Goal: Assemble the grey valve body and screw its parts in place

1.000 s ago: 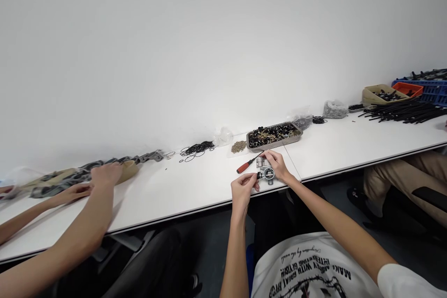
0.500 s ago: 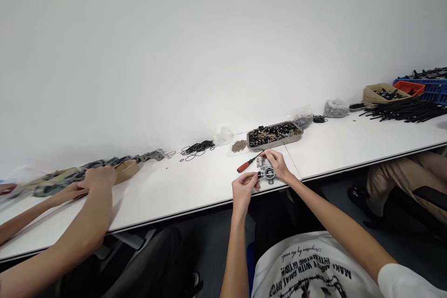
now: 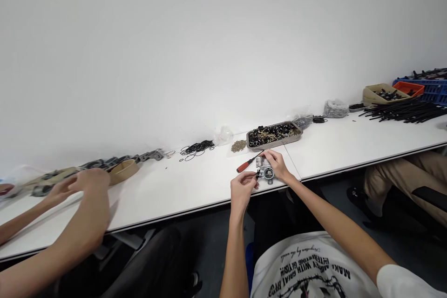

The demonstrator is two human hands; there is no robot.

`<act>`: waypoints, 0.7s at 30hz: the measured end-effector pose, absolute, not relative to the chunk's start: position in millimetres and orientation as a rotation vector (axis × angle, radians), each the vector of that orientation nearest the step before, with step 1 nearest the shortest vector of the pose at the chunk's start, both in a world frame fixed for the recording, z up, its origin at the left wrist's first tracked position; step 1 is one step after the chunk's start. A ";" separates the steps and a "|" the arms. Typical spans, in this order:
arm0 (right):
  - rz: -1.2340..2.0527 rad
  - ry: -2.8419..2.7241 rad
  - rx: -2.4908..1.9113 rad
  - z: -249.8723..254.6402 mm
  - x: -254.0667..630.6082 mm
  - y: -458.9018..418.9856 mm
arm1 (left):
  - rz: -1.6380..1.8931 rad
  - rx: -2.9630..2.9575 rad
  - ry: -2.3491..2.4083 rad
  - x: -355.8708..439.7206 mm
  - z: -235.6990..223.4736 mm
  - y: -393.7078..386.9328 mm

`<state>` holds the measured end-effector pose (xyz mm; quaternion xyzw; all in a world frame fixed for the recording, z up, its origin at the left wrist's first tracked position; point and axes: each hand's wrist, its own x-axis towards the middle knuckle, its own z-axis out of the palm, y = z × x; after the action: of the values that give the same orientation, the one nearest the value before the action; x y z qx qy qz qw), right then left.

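Note:
A small grey metal part (image 3: 267,173) with a round opening rests on the white table (image 3: 181,191) near its front edge. My right hand (image 3: 277,164) grips it from the right side. My left hand (image 3: 242,188) pinches a small dark piece at the part's left end. A second small metal piece (image 3: 260,162) stands just behind it. A screwdriver with a red handle (image 3: 245,165) lies on the table just left of my hands.
A metal tray (image 3: 274,135) of black and brass parts sits behind my hands, with a heap of brass bits (image 3: 239,145) and black rings (image 3: 196,148) to its left. Another person's hands (image 3: 84,181) work at far left. Black rods (image 3: 405,111) and bins (image 3: 382,93) lie at right.
My hands stay on the metal part with only slight finger movement. The other person's hands at far left have shifted further left and toward the table's front.

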<state>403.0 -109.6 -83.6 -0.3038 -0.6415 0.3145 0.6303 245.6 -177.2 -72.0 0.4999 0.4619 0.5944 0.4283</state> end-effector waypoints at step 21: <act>0.742 -1.454 -0.710 -85.3 404.4 -107.4 | 1.642 1.108 1.133 250.5 -92.6 -176.0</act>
<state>404.4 -107.4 -85.3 -0.3098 -0.6348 0.3238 0.6295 250.5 -176.0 -92.6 0.4414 0.4514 0.6541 0.4166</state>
